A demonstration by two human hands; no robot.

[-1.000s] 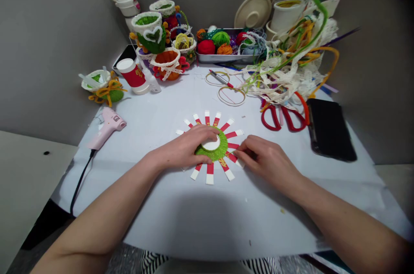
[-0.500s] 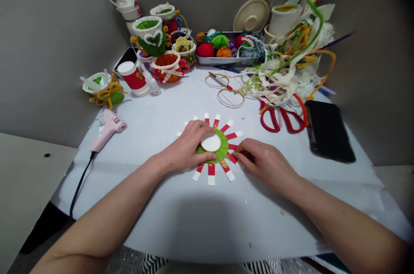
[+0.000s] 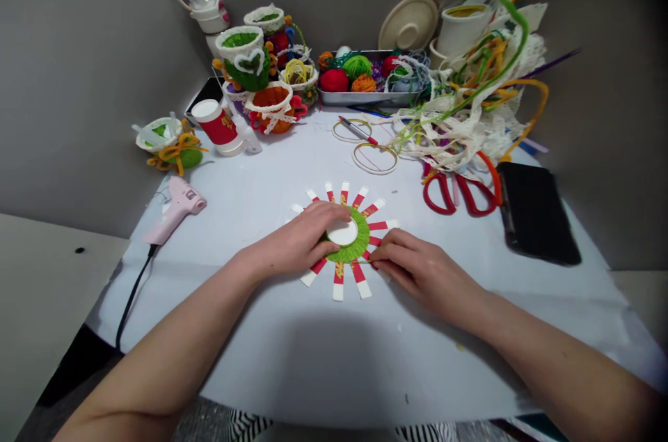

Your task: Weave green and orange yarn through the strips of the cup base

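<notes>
The left hand point(image 3: 303, 237), its grip half open with thumb and fingers spread, presses on a paper wheel point(image 3: 360, 240), which lies flat in the middle of the bench point(image 3: 334, 358); if that pressure eased, the wheel could turn and its green winding point(image 3: 344, 255) loosen. On the other side, the right hand point(image 3: 420, 262) has a tightly pinched grip on what looks like a thin strand point(image 3: 360, 262); too hard a pull could bend a strip. Counted from the left: at least six decorated cups point(image 3: 252, 78); one pink glue gun point(image 3: 176, 205); one stack of red-and-white paper cups point(image 3: 219, 129), number unclear; one wheel with at least ten strips point(image 3: 339, 282) showing, others possibly hidden by the hands; two thin hoops point(image 3: 374, 172); one pen point(image 3: 358, 130); one metal tray point(image 3: 360, 99) of yarn balls point(image 3: 358, 66); one pair of red-handled scissors point(image 3: 465, 197); one black phone point(image 3: 540, 212).
</notes>
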